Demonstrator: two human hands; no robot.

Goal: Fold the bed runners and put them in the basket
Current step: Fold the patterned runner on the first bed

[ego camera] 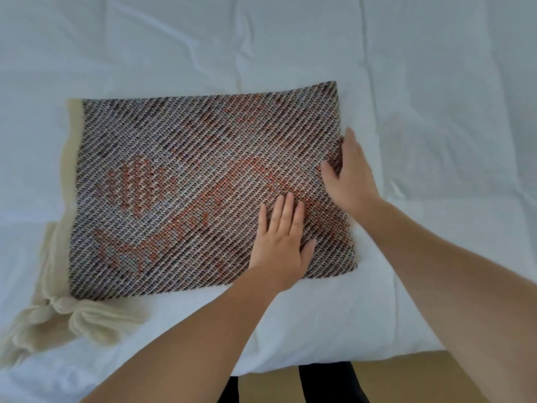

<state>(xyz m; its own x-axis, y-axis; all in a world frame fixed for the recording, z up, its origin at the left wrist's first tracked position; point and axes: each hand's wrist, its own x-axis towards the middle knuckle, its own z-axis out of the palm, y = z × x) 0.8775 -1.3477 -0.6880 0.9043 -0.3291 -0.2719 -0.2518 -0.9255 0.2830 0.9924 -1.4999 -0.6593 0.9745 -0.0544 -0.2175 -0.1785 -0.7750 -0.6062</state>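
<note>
White bed sheet [290, 48] fills the head view, wrinkled. Folded bed runner [189, 184] lies flat mid-sheet, near the front edge, brown/orange weave, cream fringe [72, 318] trailing off its left side. Left hand [283, 242] flat, fingers together, pressing the runner's right half. Right hand [350, 173] curled around the runner's right edge, thumb on top.

Soft, even daylight is cast across the white wrinkled bed sheet [406, 68]; shadows are faint; slight blur and edge curvature are seen.
</note>
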